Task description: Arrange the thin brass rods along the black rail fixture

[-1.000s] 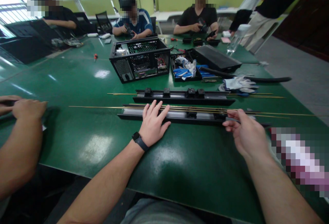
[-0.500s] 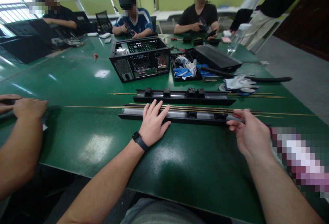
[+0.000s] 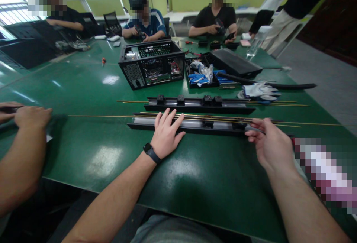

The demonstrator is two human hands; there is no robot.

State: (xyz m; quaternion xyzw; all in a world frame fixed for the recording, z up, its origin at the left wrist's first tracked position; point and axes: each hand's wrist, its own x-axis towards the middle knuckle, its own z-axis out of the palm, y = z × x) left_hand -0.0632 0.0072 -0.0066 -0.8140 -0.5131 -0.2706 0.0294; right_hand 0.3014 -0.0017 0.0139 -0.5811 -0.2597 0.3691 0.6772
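My left hand lies with its fingers spread across the near black channel, over several thin brass-coloured rods that run lengthwise above it. At the channel's right end my right hand is closed in a pinch around the rods; how many it grips I cannot tell. Black blocks sit inside the channel beneath the rods. Just behind, parallel to it, lies a second black channel with several black blocks and more thin rods.
An open black computer case stands farther back. To its right are a tray with gloves, a black panel, a long black strip and a white glove. A co-worker's hands are at the left; others sit opposite.
One long rod reaches slightly farther left, and a rod end on the right has drawn in leftward. Both my hands keep nearly the same place.
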